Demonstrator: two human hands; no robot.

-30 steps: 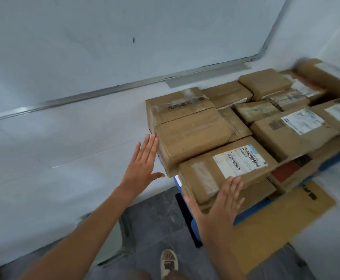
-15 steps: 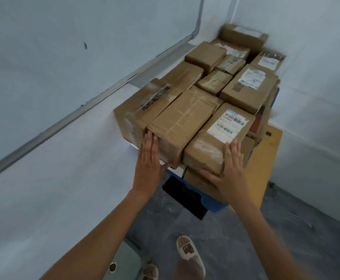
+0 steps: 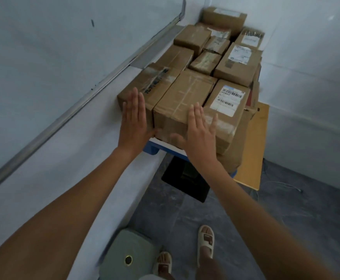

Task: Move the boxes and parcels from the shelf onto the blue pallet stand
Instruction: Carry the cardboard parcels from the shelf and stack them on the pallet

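Note:
Several brown cardboard boxes and parcels are stacked on the blue pallet stand (image 3: 152, 148) in the room's corner. My left hand (image 3: 133, 120) is flat, fingers together, against the near face of the taped left box (image 3: 155, 85). My right hand (image 3: 200, 130) is spread flat against the near face of the middle box (image 3: 185, 93), beside the box with a barcode label (image 3: 225, 106). Neither hand grips anything. More labelled boxes (image 3: 238, 61) fill the stack's far end. The shelf is out of view.
A white wall with a metal-framed board (image 3: 84, 93) runs along the left. A yellow-brown board (image 3: 254, 150) leans at the pallet's right. A black flat panel (image 3: 187, 182) lies on the grey floor under the pallet's near end. A green stool (image 3: 128, 255) and my sandalled feet are below.
The view swung round to face the stack's end. Both hands moved from hovering near the boxes to lying flat on the near faces; the right hand shifted left from the labelled box to the middle box.

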